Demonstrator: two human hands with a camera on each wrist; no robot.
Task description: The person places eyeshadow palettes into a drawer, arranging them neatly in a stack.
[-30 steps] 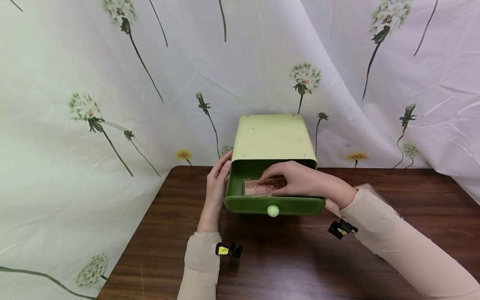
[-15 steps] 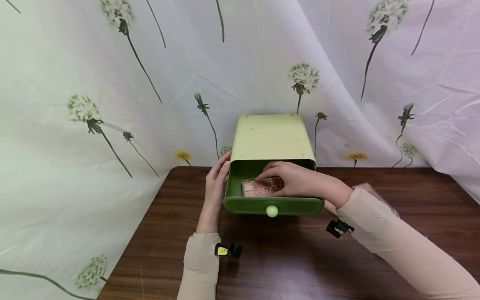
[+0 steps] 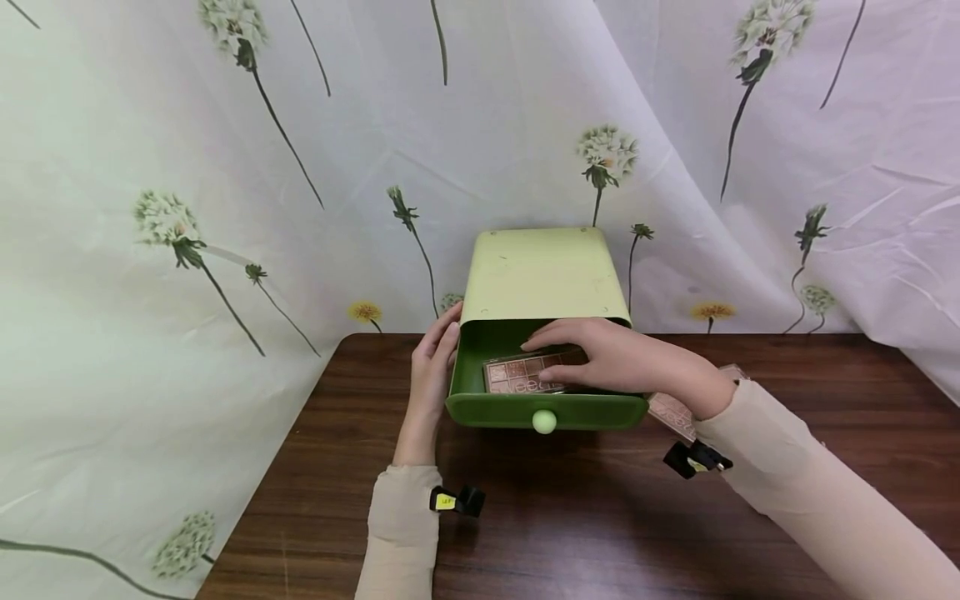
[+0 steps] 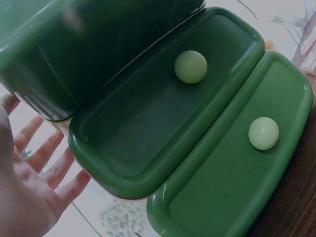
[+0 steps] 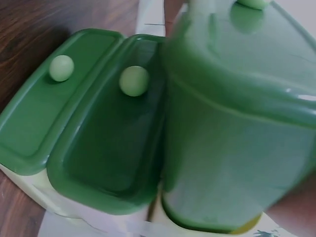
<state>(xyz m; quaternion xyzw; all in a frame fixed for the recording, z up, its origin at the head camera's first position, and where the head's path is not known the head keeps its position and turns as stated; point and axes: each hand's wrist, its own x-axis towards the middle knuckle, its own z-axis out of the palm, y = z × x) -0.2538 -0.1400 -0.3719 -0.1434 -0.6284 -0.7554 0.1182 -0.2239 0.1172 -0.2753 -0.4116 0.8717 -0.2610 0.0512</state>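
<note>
A pale-green cabinet [image 3: 546, 275] has its top green drawer [image 3: 495, 410] pulled out. An eyeshadow palette [image 3: 506, 377] with a clear lettered lid lies in that drawer. Over the palette's right half is my right hand [image 3: 611, 358], thumb and fingers apart and loosely bent; the thumb tip appears to touch the lid. In the right wrist view, only a blurred edge of this hand [image 5: 296, 212] shows beside the drawer. My left hand [image 3: 433, 367] rests at the cabinet's left side. The left wrist view shows its fingers [image 4: 42, 150] spread against the side.
Another palette [image 3: 672, 413] lies on the dark wooden table [image 3: 337, 467] right of the cabinet, partly behind my right wrist. Two lower drawers [image 4: 148, 118] with round knobs are closed. A flower-print cloth [image 3: 487, 150] hangs behind.
My right hand has shifted slightly right and its fingers have lifted off the palette in the drawer, showing more of it. The left hand has stayed in place.
</note>
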